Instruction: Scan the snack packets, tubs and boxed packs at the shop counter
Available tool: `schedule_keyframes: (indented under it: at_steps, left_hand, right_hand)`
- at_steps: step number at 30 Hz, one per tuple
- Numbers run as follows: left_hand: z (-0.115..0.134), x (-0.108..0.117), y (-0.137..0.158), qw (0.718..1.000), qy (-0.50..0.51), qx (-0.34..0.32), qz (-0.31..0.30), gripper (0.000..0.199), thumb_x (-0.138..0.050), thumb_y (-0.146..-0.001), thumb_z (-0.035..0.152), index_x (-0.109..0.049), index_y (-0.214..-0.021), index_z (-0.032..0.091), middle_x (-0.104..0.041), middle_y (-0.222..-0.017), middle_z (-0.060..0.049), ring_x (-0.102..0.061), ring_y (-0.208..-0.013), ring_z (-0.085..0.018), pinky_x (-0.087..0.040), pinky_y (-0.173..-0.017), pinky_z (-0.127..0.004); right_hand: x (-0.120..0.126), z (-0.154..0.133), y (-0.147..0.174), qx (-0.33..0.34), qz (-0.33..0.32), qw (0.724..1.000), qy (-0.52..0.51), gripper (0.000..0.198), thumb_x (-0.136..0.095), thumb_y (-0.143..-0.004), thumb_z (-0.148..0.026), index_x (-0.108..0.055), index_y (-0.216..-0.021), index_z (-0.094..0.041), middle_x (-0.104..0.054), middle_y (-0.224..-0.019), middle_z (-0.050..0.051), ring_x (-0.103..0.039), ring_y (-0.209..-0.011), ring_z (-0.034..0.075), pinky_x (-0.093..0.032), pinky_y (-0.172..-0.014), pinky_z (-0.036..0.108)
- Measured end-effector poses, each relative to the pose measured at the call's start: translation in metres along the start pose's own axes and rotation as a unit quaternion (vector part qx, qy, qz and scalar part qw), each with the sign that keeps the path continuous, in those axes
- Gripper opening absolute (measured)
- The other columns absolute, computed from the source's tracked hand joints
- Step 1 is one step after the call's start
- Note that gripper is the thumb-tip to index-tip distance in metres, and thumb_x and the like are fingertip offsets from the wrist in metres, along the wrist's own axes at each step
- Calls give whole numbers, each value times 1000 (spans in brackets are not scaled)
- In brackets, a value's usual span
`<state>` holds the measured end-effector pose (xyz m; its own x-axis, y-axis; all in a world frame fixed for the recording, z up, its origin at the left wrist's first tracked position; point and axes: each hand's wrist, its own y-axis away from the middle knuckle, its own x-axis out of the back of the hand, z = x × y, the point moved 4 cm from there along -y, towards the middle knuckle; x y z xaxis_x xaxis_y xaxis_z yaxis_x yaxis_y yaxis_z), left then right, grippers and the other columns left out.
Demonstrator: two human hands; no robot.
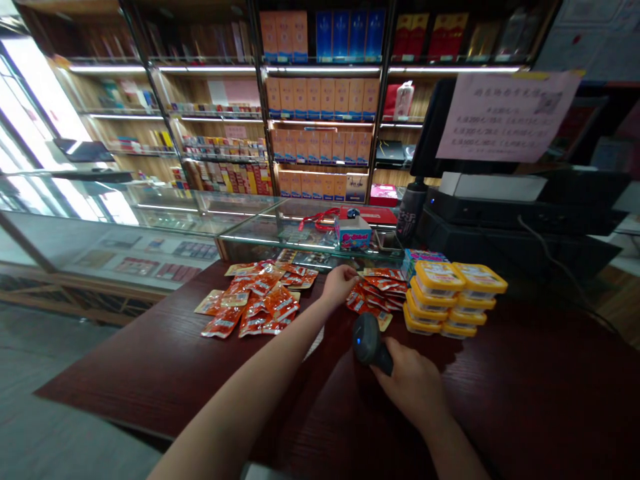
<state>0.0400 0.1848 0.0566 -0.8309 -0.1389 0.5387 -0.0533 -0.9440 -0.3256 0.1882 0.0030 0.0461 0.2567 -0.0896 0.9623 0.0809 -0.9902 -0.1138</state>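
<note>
Handheld scanner and foil packets on a counter [530, 387]. The right grip [413, 377] is closed around the handle of the scanner [367, 339], which is held over the near middle of the counter. The scanner is probably light and rigid, best held by the handle, its casing likely to suffer if dropped. Its long axis slants from the handle, near right, to the rounded head, far left; the exact aim of its face cannot be told. The left grip [340, 283] has its fingers drawn together at the far left edge of the right-hand packet pile [377, 290], left of the yellow-lidded tubs [440, 277]; whether a packet is pinched cannot be told. The packets look light, pliable and slick, best taken by an edge; the far ones lie roughly left to right, while one gold end points near right.
</note>
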Motion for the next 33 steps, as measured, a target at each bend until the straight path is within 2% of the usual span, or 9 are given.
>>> schedule_keyframes:
  at_steps: [2, 7, 12, 15, 19, 22, 24, 28, 33]
  left_hand:
    - [12, -5, -8, 994, -93, -49, -12, 15, -60, -75, 20, -70, -86, 17, -67, -82, -4, -61, -75, -15, -48, -70, -25]
    - [31, -17, -21, 952, -276, -128, -47, 26, -56, -77, 18, -72, -97, 22, -64, -97, -7, -59, -93, -19, -46, -84, -28]
    - [39, -28, -22, 924, -357, -125, -53, 23, -51, -81, 20, -73, -88, 19, -64, -95, -11, -59, -93, -23, -46, -79, -31]
    - [42, -26, -19, 925, -360, -119, -25, 25, -47, -84, 23, -72, -86, 20, -65, -93, -11, -61, -89, -23, -46, -75, -31]
    - [38, -7, -13, 958, -265, -100, 47, 23, -49, -85, 26, -71, -90, 24, -70, -90, -7, -64, -83, -21, -47, -73, -29]
    - [28, 14, -3, 983, -115, -109, 91, 21, -51, -84, 22, -70, -91, 22, -72, -88, -5, -65, -82, -18, -48, -75, -27]
    - [18, 28, 7, 988, -5, -109, 114, 18, -53, -82, 21, -70, -88, 21, -72, -85, -4, -66, -79, -17, -49, -76, -27]
    - [-5, 48, 33, 969, 194, -43, 148, 17, -60, -75, 26, -69, -87, 18, -72, -82, -4, -67, -75, -17, -54, -72, -28]
    - [-28, 55, 68, 931, 307, 61, 190, 22, -63, -68, 28, -69, -86, 16, -71, -76, -3, -68, -69, -16, -56, -67, -28]
  right_hand:
    - [1, -1, 1, 4, 2, 1000, -2, 18, -55, -83, -34, -59, -98, -23, -69, -84, 3, -65, -79, 23, -36, -63, 30]
    - [5, -1, 2, 23, 19, 999, -29, 17, -55, -83, -32, -58, -98, -23, -69, -81, 3, -65, -74, 23, -34, -60, 29]
    - [9, -2, 2, 28, 15, 998, -45, 15, -56, -82, -31, -58, -95, -23, -68, -82, 3, -65, -75, 22, -34, -61, 28]
    - [12, -4, 3, 27, 7, 999, -45, 16, -56, -82, -31, -58, -95, -22, -69, -83, 4, -65, -76, 22, -34, -61, 28]
    - [14, -4, 4, 27, 7, 999, -44, 18, -55, -82, -31, -59, -97, -21, -69, -84, 4, -65, -77, 22, -36, -62, 29]
    - [14, -5, 4, 26, 2, 998, -63, 21, -55, -83, -32, -60, -100, -22, -69, -86, 4, -65, -79, 21, -37, -65, 28]
    - [12, -5, 4, 20, -8, 996, -86, 23, -56, -82, -35, -60, -101, -23, -70, -88, 4, -65, -82, 22, -39, -67, 28]
    - [10, -5, 4, 16, -34, 981, -189, 30, -61, -76, -35, -63, -105, -24, -71, -93, 5, -64, -89, 24, -44, -75, 31]
    - [11, -2, 4, 60, -32, 919, -388, 37, -65, -70, -35, -66, -104, -19, -70, -105, 7, -63, -97, 24, -48, -84, 33]
